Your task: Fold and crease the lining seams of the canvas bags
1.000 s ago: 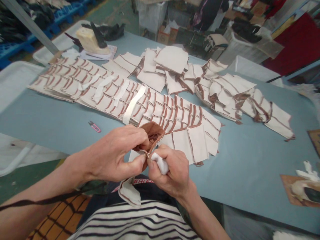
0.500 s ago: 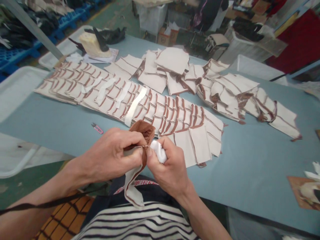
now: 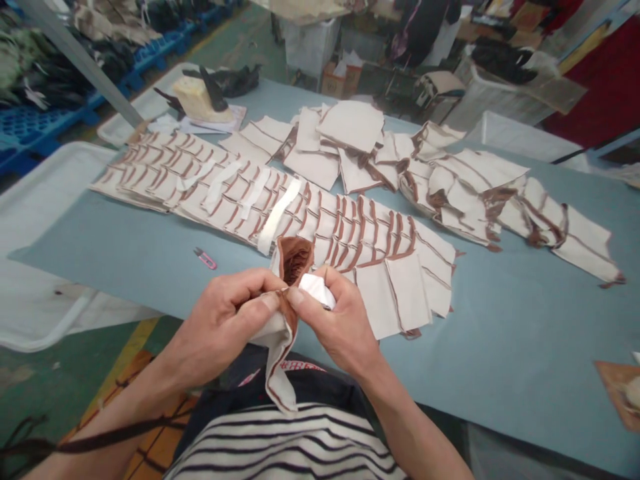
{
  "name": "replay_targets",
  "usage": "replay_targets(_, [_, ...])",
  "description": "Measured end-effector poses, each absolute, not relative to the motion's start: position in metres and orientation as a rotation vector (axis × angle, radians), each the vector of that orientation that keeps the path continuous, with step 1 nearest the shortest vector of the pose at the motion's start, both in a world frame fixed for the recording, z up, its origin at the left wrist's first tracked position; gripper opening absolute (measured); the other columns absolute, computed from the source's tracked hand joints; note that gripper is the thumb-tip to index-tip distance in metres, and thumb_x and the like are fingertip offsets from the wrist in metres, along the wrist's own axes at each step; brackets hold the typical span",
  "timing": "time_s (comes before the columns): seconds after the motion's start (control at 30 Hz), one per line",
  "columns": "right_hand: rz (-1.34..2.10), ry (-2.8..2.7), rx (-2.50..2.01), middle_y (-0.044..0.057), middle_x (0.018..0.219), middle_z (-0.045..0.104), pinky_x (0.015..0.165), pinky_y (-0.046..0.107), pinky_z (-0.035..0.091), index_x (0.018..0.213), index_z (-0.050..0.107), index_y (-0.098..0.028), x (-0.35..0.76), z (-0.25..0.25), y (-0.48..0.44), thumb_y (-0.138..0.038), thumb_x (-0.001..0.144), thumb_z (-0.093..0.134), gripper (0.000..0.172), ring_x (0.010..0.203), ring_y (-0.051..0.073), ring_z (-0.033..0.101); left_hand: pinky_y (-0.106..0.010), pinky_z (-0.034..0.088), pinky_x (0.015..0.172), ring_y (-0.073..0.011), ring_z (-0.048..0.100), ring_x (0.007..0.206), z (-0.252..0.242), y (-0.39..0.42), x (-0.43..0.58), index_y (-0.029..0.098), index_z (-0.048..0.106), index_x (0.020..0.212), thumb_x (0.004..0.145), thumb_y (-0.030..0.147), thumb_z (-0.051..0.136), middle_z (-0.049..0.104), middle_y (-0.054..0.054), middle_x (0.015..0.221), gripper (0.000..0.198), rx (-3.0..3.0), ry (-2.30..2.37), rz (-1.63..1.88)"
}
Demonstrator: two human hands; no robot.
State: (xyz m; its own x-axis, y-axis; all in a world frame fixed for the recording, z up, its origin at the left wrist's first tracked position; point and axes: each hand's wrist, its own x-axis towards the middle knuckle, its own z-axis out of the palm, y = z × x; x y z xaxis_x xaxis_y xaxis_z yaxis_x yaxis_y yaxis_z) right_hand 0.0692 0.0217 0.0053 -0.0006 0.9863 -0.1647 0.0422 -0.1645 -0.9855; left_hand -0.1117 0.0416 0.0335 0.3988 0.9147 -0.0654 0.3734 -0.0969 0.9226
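Between my hands is a stitched piece (image 3: 281, 377) of off-white and brown material, its brown inside showing at the top and a narrow strip hanging down toward my lap. My left hand (image 3: 225, 320) pinches its edge between thumb and fingers. Close beside it, my right hand (image 3: 340, 320) pinches the same edge and also has a crumpled white wad (image 3: 317, 288) tucked in its curled fingers. Just beyond lies a long overlapping row of similar off-white pieces (image 3: 340, 220) with brown edges, with several pale strips (image 3: 279, 212) across it.
Pink-handled thread snips (image 3: 205, 259) lie left of my hands on the blue-grey table (image 3: 500, 347). A loose heap of similar pieces (image 3: 350, 127) covers the far side. At the back left sits a yellowish block (image 3: 195, 99); a white tray (image 3: 50, 180) stands left of the table.
The view has shifted slightly. The held piece has turned so its brown inside gapes wider, and both hands keep their pinch on the edge.
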Motion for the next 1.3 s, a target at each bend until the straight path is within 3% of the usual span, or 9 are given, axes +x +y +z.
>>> replay_targets(0.23, [1.528, -1.124, -1.054, -0.003, 0.074, 0.058, 0.059, 0.025, 0.044, 0.087, 0.060, -0.022, 0.078, -0.005, 0.015, -0.042, 0.086, 0.077, 0.026, 0.064, 0.013, 0.051, -0.022, 0.052, 0.056, -0.0157, 0.069, 0.057, 0.039, 0.047, -0.113, 0.020, 0.074, 0.072, 0.097, 0.034, 0.061, 0.076, 0.001, 0.064, 0.032, 1.711, 1.156, 0.588])
replay_targets(0.37, [1.551, -1.045, -0.983, -0.004, 0.070, 0.053, 0.059, 0.025, 0.044, 0.087, 0.058, -0.022, 0.083, -0.013, 0.012, -0.055, 0.099, 0.064, 0.035, 0.061, 0.013, 0.047, -0.024, 0.052, 0.062, -0.0162, 0.070, 0.063, 0.034, 0.047, -0.116, 0.020, 0.075, 0.079, 0.103, 0.036, 0.058, 0.078, 0.001, 0.070, 0.034, 1.807, 1.198, 0.577])
replay_targets(0.47, [1.433, -1.099, -1.112, -0.004, 0.067, 0.053, 0.058, 0.025, 0.043, 0.083, 0.057, -0.023, 0.082, -0.014, 0.014, -0.054, 0.105, 0.056, 0.038, 0.060, 0.013, 0.048, -0.025, 0.047, 0.060, -0.0151, 0.065, 0.060, 0.035, 0.049, -0.118, 0.021, 0.071, 0.075, 0.103, 0.034, 0.058, 0.073, 0.003, 0.067, 0.034, 1.928, 1.248, 0.631])
replay_targets(0.7, [1.201, -1.228, -1.254, -0.005, 0.063, 0.053, 0.056, 0.025, 0.040, 0.080, 0.065, -0.021, 0.083, -0.003, 0.031, -0.045, 0.098, 0.066, 0.030, 0.057, 0.012, 0.043, -0.028, 0.042, 0.060, -0.0167, 0.061, 0.061, 0.037, 0.060, -0.116, 0.021, 0.070, 0.075, 0.104, 0.040, 0.056, 0.070, 0.001, 0.067, 0.037, 1.967, 1.329, 0.688])
replay_targets(0.83, [1.036, -1.358, -1.358, -0.003, 0.067, 0.063, 0.057, 0.026, 0.042, 0.083, 0.070, -0.021, 0.091, -0.001, 0.042, -0.043, 0.097, 0.069, 0.026, 0.058, 0.013, 0.051, -0.028, 0.041, 0.060, -0.0169, 0.059, 0.060, 0.032, 0.056, -0.109, 0.021, 0.072, 0.077, 0.104, 0.040, 0.056, 0.070, 0.002, 0.066, 0.036, 1.894, 1.401, 0.794])
replay_targets(1.07, [0.728, -1.457, -1.373, 0.000, 0.075, 0.068, 0.070, 0.030, 0.050, 0.083, 0.066, -0.022, 0.100, -0.007, 0.050, -0.034, 0.101, 0.064, 0.022, 0.070, 0.017, 0.061, -0.027, 0.046, 0.060, -0.0171, 0.058, 0.062, 0.008, 0.049, -0.087, 0.020, 0.070, 0.078, 0.099, 0.043, 0.059, 0.071, 0.000, 0.068, 0.033, 1.545, 1.442, 0.949])
replay_targets(1.2, [0.828, -1.233, -1.352, -0.004, 0.064, 0.060, 0.052, 0.025, 0.043, 0.087, 0.068, -0.022, 0.106, 0.011, 0.033, -0.043, 0.103, 0.070, 0.027, 0.055, 0.014, 0.053, -0.027, 0.048, 0.062, -0.0194, 0.060, 0.067, -0.004, 0.051, -0.088, 0.020, 0.070, 0.078, 0.093, 0.051, 0.066, 0.071, -0.002, 0.068, 0.035, 1.292, 1.384, 0.930])
replay_targets(1.3, [1.074, -1.169, -1.300, -0.007, 0.058, 0.052, 0.043, 0.023, 0.034, 0.090, 0.071, -0.022, 0.106, 0.024, 0.018, -0.053, 0.105, 0.071, 0.034, 0.047, 0.011, 0.043, -0.025, 0.042, 0.058, -0.0168, 0.051, 0.062, -0.003, 0.051, -0.091, 0.021, 0.066, 0.070, 0.091, 0.052, 0.066, 0.059, 0.002, 0.060, 0.038, 1.228, 1.314, 0.890])
